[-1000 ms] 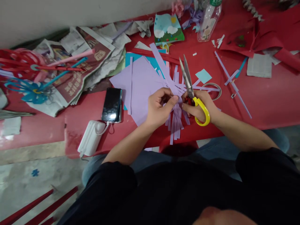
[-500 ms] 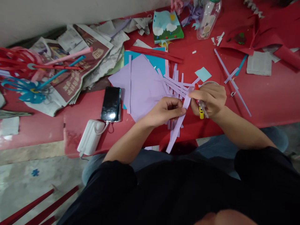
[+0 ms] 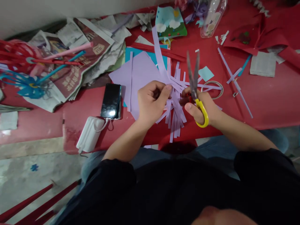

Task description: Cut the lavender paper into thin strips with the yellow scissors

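Note:
My left hand (image 3: 153, 99) pinches a long purple paper strip (image 3: 158, 54) between thumb and fingers; one end of it points up and away. In my right hand (image 3: 199, 104) is a pair of scissors (image 3: 193, 78) with yellow and red on the handles. Their blades point away from me and stand slightly apart, to the right of the strip. Under and between my hands lies a heap of narrow purple strips (image 3: 172, 128). Purple paper sheets (image 3: 142, 75) are spread to the left, on top of a blue sheet (image 3: 128, 56).
A phone (image 3: 111, 100) and a white power bank (image 3: 90, 133) lie left on the red table (image 3: 234, 106). Newspapers (image 3: 79, 65) and ribbon-like paper flowers (image 3: 31, 84) are farther left. A tape roll (image 3: 220, 93) sits right, a clear bottle (image 3: 213, 18) at the back.
The strip in my left hand now points away instead of towards me. My right hand has turned the scissors so the blades point up and apart. The tape roll has come into clearer view.

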The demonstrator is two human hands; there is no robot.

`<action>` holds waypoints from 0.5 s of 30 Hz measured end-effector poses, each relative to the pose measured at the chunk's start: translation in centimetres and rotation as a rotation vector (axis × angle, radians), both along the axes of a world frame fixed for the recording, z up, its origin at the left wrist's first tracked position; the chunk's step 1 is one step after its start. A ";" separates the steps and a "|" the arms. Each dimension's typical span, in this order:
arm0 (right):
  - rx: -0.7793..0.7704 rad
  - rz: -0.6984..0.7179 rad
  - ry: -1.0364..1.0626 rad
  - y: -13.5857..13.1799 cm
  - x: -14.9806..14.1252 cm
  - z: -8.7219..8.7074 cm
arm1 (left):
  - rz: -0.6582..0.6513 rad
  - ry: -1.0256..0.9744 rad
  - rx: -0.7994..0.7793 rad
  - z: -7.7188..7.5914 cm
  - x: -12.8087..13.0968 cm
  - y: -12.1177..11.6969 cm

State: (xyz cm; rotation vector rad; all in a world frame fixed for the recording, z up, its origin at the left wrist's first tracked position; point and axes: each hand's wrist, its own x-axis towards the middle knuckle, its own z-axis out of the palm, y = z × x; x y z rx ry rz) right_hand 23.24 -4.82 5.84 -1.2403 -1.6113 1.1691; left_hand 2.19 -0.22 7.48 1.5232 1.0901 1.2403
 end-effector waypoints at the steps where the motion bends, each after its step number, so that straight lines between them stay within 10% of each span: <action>1: 0.022 0.056 -0.058 -0.2 -0.1 0.2 | 0.019 0.002 0.010 0.0 -0.1 0.0; 15: 0.072 0.190 -0.313 -1.5 -1.1 0.0 | 0.064 -0.030 -0.005 0.5 0.5 -0.5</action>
